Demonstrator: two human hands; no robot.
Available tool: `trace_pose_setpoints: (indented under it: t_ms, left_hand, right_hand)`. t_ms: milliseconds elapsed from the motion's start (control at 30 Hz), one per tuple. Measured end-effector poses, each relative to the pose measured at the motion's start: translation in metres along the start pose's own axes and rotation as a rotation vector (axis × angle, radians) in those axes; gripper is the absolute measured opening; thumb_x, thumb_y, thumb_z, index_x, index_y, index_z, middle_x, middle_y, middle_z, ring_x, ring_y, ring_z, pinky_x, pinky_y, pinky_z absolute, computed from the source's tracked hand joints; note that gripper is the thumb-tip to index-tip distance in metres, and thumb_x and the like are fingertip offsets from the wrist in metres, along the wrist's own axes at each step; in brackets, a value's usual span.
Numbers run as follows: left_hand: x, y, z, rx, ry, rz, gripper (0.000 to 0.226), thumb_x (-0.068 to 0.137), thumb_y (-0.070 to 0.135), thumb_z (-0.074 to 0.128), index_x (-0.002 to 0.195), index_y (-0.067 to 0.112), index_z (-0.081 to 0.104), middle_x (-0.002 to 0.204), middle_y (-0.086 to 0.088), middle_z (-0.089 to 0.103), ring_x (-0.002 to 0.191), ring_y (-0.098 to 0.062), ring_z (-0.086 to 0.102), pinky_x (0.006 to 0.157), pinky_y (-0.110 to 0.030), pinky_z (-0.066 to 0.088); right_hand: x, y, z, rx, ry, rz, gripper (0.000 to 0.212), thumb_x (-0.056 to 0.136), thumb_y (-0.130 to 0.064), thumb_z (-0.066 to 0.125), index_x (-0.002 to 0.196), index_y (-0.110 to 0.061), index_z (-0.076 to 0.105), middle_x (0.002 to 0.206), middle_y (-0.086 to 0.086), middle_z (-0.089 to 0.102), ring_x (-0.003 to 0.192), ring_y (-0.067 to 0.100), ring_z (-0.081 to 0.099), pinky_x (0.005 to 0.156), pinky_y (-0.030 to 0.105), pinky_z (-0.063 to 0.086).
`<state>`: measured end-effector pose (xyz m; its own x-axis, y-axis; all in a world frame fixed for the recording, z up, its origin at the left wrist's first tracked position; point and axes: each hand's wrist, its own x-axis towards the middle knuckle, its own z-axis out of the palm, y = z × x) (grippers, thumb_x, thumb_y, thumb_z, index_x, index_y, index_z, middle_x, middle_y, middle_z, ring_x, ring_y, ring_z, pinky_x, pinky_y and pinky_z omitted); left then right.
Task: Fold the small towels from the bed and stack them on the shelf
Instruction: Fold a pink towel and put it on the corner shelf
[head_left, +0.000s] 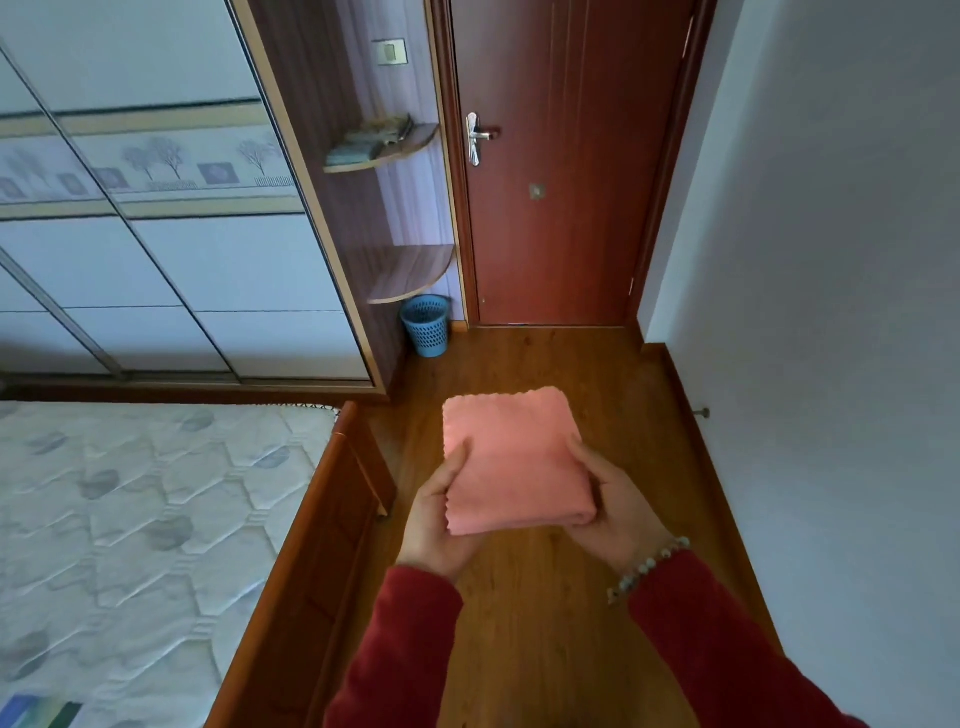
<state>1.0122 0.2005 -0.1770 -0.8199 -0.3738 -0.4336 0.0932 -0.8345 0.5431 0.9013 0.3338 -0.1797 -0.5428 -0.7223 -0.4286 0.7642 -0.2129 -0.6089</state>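
Both arms in dark red sleeves (727, 649); pale bead bracelet (649, 566) on right wrist; hands bare

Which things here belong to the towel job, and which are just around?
Job: pink folded towel, held by left hand and right hand; upper shelf; lower shelf; bed.
Around: blue bin; door; wardrobe.

Bed (130, 519) left; shelf (384, 150) ahead; bin (426, 326) beneath.

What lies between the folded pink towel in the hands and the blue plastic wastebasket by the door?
Only bare wooden floor separates the folded pink towel from the blue plastic wastebasket, as the head view shows.
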Motion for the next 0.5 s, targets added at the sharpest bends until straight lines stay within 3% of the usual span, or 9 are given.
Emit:
trace_pose_setpoints:
  t_ms: [167, 233, 300, 400, 500]
  left_hand:
    - [0.073, 0.023, 0.023, -0.071, 0.078, 0.011, 0.035, 0.099, 0.022, 0.052, 0.128, 0.004, 0.056, 0.096, -0.017, 0.073, 0.085, -0.028, 0.074, 0.065, -0.039, 0.060]
    - [0.104, 0.031, 0.033, -0.099, 0.030, 0.026, 0.022, 0.102, 0.010, 0.045, 0.117, 0.006, 0.060, 0.087, -0.012, 0.075, 0.076, -0.019, 0.075, 0.059, -0.031, 0.059]
    - [0.139, 0.041, 0.044, -0.081, 0.052, 0.054, 0.023, 0.103, 0.004, 0.040, 0.106, 0.009, 0.061, 0.082, -0.009, 0.073, 0.069, -0.012, 0.074, 0.055, -0.025, 0.057]
    - [0.196, 0.062, 0.060, -0.097, 0.069, 0.027, 0.025, 0.101, 0.021, 0.047, 0.114, 0.005, 0.062, 0.089, -0.015, 0.074, 0.078, -0.023, 0.074, 0.060, -0.034, 0.059]
    - [0.258, 0.091, 0.074, -0.110, 0.043, 0.042, 0.029, 0.100, 0.024, 0.047, 0.120, 0.006, 0.060, 0.092, -0.016, 0.075, 0.081, -0.026, 0.074, 0.061, -0.037, 0.059]
  right_hand:
    - [0.070, -0.051, 0.002, 0.026, -0.005, 0.049, 0.033, 0.093, -0.027, 0.061, 0.123, -0.016, 0.062, 0.111, 0.014, 0.074, 0.098, 0.030, 0.072, 0.075, 0.043, 0.060]
    - [0.101, -0.070, 0.001, 0.054, 0.003, 0.078, 0.032, 0.094, -0.025, 0.060, 0.123, -0.013, 0.062, 0.110, 0.015, 0.074, 0.095, 0.030, 0.073, 0.072, 0.042, 0.060]
    - [0.134, -0.088, -0.001, 0.067, 0.004, 0.090, 0.031, 0.095, -0.023, 0.059, 0.123, -0.011, 0.062, 0.110, 0.016, 0.073, 0.094, 0.030, 0.073, 0.070, 0.041, 0.061]
    - [0.192, -0.121, -0.001, 0.033, 0.035, 0.085, 0.032, 0.094, -0.026, 0.061, 0.123, -0.013, 0.061, 0.110, 0.014, 0.073, 0.102, 0.032, 0.070, 0.078, 0.044, 0.059]
    - [0.254, -0.161, 0.009, -0.008, 0.069, 0.083, 0.032, 0.092, -0.027, 0.063, 0.121, -0.014, 0.062, 0.109, 0.014, 0.074, 0.110, 0.034, 0.066, 0.089, 0.049, 0.055]
